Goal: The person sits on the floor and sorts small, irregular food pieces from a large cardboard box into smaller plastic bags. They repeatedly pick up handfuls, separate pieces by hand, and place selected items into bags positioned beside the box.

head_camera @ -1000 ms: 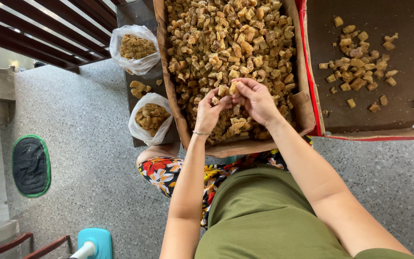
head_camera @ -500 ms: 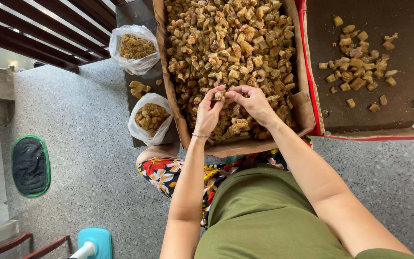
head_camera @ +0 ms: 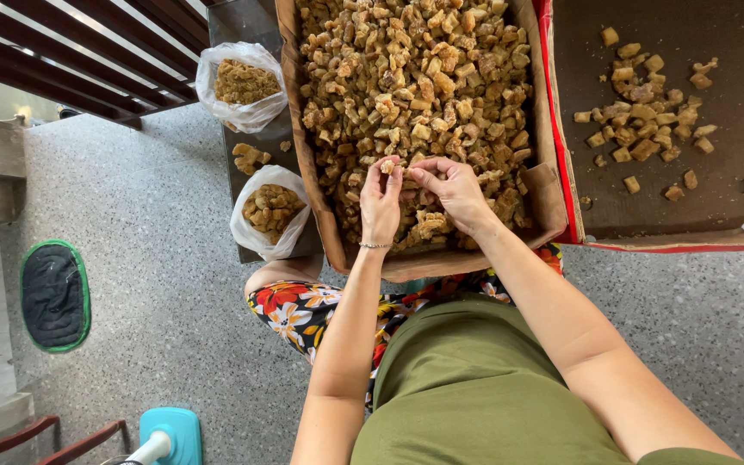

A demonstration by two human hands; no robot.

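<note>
From my feed, the grey speckled floor fills most of the view, and on it stands a big cardboard box heaped with golden-brown chunks of some dried or fried food. To its right lies a second, red-edged box with only a small scatter of the same pieces on its dark bottom. The person sits close against the near wall of the full box, in a green top and flowered cloth. Left of the full box, two clear plastic bags hold more chunks: the far bag and the near bag, with a few loose pieces on the dark board between them. A dark mat with a green rim lies well apart at the left, and a turquoise object shows at the bottom edge. Both hands meet over the near end of the heap: I see the left hand, bracelet at the wrist, with fingertips pinched on one small piece, and the right hand with fingers curled inward, touching that same piece from the other side.
</note>
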